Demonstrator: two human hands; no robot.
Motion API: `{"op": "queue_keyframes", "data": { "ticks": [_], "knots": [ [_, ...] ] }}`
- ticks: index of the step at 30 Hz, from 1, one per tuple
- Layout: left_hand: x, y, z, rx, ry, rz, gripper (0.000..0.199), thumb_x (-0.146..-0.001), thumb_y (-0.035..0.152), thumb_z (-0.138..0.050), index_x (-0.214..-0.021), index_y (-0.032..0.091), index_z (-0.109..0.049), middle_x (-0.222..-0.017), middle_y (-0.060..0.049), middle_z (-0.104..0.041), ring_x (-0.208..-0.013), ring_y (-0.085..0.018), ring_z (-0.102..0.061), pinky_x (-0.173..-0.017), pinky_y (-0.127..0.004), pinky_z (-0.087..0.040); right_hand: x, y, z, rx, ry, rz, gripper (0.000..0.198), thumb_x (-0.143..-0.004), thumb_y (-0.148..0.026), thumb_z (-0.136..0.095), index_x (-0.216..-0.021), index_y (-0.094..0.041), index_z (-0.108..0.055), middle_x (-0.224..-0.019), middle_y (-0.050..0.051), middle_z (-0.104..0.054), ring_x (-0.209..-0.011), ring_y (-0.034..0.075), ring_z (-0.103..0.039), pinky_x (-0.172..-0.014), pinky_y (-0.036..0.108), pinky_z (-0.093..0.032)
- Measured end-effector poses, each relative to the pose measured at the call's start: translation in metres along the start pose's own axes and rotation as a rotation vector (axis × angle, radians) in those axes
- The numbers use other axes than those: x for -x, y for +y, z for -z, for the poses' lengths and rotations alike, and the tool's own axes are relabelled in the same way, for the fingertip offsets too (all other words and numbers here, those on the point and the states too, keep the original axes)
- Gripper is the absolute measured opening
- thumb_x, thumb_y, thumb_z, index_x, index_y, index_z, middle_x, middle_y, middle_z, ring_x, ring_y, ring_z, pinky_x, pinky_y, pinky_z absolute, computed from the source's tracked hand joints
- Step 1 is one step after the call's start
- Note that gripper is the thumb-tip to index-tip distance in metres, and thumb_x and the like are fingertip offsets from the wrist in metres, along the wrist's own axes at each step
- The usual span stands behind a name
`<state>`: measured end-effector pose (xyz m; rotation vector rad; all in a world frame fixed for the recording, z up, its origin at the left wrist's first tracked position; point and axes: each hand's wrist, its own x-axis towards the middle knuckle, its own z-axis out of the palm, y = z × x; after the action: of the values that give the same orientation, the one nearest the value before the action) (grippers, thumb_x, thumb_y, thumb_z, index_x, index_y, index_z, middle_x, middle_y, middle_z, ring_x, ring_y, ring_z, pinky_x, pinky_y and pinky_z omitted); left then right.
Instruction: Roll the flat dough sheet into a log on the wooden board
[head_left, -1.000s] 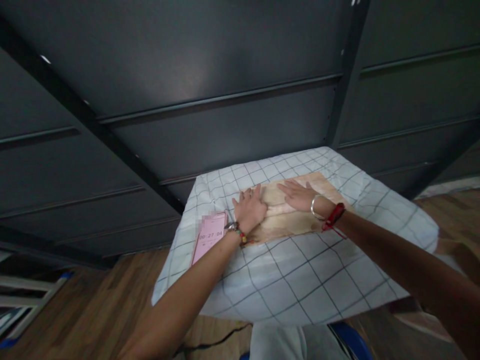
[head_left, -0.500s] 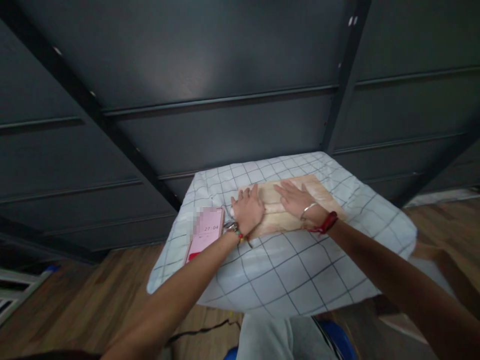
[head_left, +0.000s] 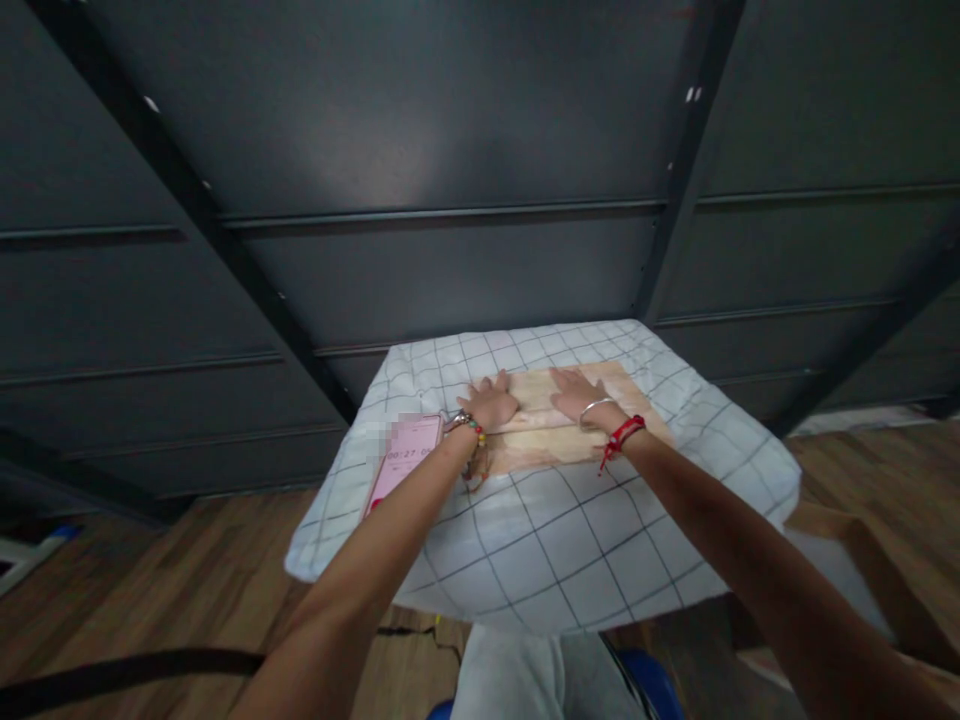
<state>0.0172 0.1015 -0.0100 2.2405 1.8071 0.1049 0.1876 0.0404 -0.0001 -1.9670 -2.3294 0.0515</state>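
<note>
Left of centre in the frame, a phone (head_left: 407, 458) with a pink screen lies on the white checked cloth (head_left: 547, 560), just beside the left wrist. Next along, the left hand (head_left: 490, 403) is palm down with its fingers apart, over the left end of a tan sheet (head_left: 535, 391) with a wood-like look. That sheet lies flat on the cloth around the middle of the frame, a little right of centre, and a line runs along its length; whether seam or crease, I cannot tell.

It looks thin and probably light. The surface seems smooth, so it might slide under a flat palm. Paper, film or thin board I cannot tell, so its stiffness is uncertain; if soft, it would likely wrinkle or tear when pulled from one point.

Right of the bare middle, the right hand (head_left: 582, 397) also lies palm down on the sheet, fingers spread, clamped on nothing. Farther right, the uncovered end and its corners seem the best hold: slip fingertips beneath the edge and pinch, supporting both ends. A box (head_left: 874, 575) sits at lower right.
</note>
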Motion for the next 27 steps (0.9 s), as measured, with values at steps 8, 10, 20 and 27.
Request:
{"op": "queue_keyframes", "data": {
  "ticks": [8, 10, 20, 27],
  "knots": [
    [0.002, 0.001, -0.004, 0.02, 0.083, 0.043, 0.074, -0.086, 0.038, -0.038, -0.15, 0.03, -0.002, -0.156, -0.007, -0.008, -0.14, -0.038, -0.005, -0.107, -0.064, -0.013, -0.004, -0.003, -0.001, -0.031, -0.055, -0.109, 0.059, -0.091, -0.031, -0.03, -0.148, -0.024, -0.023, -0.151, 0.007, -0.031, -0.139, 0.03, -0.021, -0.107, 0.061, -0.019],
    [0.007, 0.001, -0.006, -0.009, 0.105, 0.015, 0.073, -0.087, 0.038, -0.037, -0.15, 0.031, -0.001, -0.157, -0.005, -0.008, -0.141, -0.037, -0.005, -0.108, -0.064, -0.013, -0.001, -0.005, -0.001, -0.032, -0.048, -0.102, 0.057, -0.091, -0.03, -0.028, -0.148, -0.023, -0.026, -0.151, 0.007, -0.029, -0.14, 0.029, -0.019, -0.107, 0.061, -0.018],
    [0.035, 0.006, -0.009, -0.063, 0.181, -0.043, 0.067, -0.089, 0.035, -0.033, -0.15, 0.03, -0.005, -0.156, -0.006, -0.013, -0.141, -0.036, -0.008, -0.108, -0.063, -0.013, 0.015, -0.01, -0.001, -0.034, -0.041, -0.119, 0.056, -0.091, -0.026, -0.026, -0.147, -0.021, -0.027, -0.151, 0.006, -0.03, -0.14, 0.023, -0.021, -0.111, 0.056, -0.016],
    [0.034, 0.009, -0.005, -0.045, 0.107, 0.023, 0.074, -0.087, 0.042, -0.043, -0.15, 0.028, -0.006, -0.156, -0.011, -0.009, -0.14, -0.04, -0.008, -0.105, -0.065, -0.011, 0.007, -0.006, -0.001, -0.054, -0.099, -0.139, 0.058, -0.091, -0.029, -0.025, -0.149, -0.02, -0.021, -0.153, 0.007, -0.024, -0.14, 0.025, -0.018, -0.109, 0.059, -0.017]
  ]
}}
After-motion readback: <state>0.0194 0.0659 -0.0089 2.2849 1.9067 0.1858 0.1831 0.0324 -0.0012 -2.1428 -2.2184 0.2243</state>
